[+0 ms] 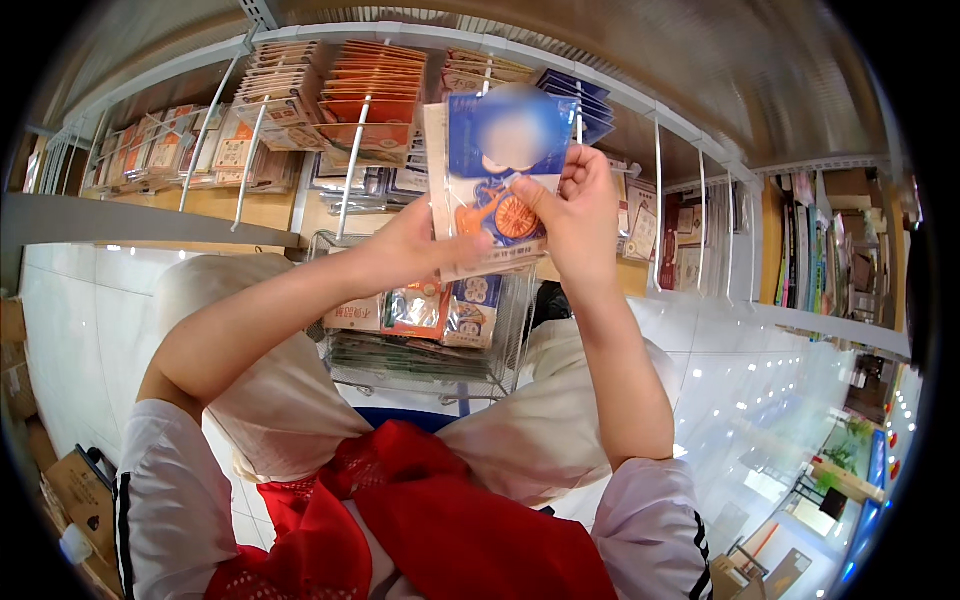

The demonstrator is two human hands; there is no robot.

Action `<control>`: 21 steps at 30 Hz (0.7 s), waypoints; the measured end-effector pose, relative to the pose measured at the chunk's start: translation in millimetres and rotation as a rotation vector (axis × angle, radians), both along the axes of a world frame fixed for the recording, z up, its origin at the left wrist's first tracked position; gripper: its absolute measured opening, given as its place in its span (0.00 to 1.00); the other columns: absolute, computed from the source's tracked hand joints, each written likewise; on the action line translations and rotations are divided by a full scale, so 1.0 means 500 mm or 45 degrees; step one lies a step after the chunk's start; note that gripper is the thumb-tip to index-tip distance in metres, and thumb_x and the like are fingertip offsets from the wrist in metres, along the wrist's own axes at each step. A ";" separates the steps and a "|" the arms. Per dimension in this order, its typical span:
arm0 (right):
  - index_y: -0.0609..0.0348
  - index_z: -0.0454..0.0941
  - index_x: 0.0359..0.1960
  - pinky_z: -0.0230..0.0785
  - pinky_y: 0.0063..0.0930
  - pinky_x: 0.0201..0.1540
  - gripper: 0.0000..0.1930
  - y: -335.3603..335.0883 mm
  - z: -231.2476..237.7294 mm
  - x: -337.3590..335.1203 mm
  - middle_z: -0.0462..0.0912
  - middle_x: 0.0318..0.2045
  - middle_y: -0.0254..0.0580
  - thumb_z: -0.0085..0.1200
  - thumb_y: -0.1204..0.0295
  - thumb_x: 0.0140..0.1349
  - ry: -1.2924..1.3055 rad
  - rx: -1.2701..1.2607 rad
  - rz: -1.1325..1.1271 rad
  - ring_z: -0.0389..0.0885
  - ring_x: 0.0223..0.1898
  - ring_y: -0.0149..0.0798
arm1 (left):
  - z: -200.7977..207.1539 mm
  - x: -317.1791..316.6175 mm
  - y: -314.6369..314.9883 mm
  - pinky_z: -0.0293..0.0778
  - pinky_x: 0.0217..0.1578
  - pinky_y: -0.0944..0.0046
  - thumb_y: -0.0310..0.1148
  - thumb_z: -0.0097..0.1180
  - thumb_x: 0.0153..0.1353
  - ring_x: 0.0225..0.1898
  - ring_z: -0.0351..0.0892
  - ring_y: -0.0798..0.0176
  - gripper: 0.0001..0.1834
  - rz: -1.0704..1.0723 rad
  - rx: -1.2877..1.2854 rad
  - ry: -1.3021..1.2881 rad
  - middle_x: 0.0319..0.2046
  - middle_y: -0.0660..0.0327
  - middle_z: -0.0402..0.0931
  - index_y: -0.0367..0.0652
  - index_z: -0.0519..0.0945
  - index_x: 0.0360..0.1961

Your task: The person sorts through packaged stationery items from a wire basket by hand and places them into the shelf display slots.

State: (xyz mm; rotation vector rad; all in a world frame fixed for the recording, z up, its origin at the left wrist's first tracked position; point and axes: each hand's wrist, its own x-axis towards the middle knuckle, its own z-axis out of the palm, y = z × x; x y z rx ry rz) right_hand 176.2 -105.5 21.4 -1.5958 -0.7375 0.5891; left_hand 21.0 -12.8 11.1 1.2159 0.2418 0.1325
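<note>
The left hand point(410, 248) and right hand point(583, 208) pinch a blue-and-cream packet point(495, 205) up before the rack point(400, 36), thumbs across its front; the left fingers are hidden. It blocks part of the rack, where white hooks point(355, 160) jut out and orange packets point(370, 95) hang. Below, a wire basket point(513, 335) holds more packets point(415, 310). Dark lettering runs along the held packet's bottom, under orange pictures.
</note>
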 end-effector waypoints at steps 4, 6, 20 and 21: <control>0.66 0.63 0.42 0.70 0.21 0.43 0.16 0.003 0.013 0.009 0.77 0.37 0.43 0.55 0.80 0.54 0.315 0.084 -0.001 0.76 0.38 0.28 | -0.010 0.012 0.014 0.69 0.48 0.66 0.44 0.44 0.64 0.48 0.70 0.70 0.24 0.168 -0.136 0.348 0.46 0.61 0.71 0.39 0.64 0.54; 0.66 0.65 0.43 0.69 0.21 0.44 0.15 0.002 0.016 0.006 0.77 0.40 0.43 0.54 0.77 0.57 0.412 0.165 -0.022 0.76 0.39 0.28 | 0.003 0.021 0.020 0.72 0.47 0.64 0.46 0.42 0.65 0.48 0.73 0.66 0.24 0.334 -0.595 0.261 0.47 0.59 0.72 0.39 0.64 0.55; 0.66 0.46 0.61 0.66 0.33 0.53 0.31 -0.034 0.029 0.093 0.68 0.52 0.57 0.44 0.84 0.56 0.465 0.415 -0.171 0.72 0.50 0.41 | 0.016 0.010 0.073 0.73 0.47 0.64 0.37 0.47 0.63 0.47 0.74 0.65 0.20 0.442 -0.318 0.041 0.47 0.56 0.72 0.36 0.65 0.52; 0.63 0.38 0.64 0.66 0.35 0.54 0.36 -0.040 0.034 0.100 0.65 0.53 0.59 0.43 0.84 0.56 0.457 0.404 -0.165 0.71 0.51 0.43 | 0.014 0.010 0.076 0.73 0.47 0.64 0.37 0.47 0.63 0.47 0.74 0.65 0.20 0.440 -0.317 0.038 0.47 0.56 0.72 0.36 0.65 0.52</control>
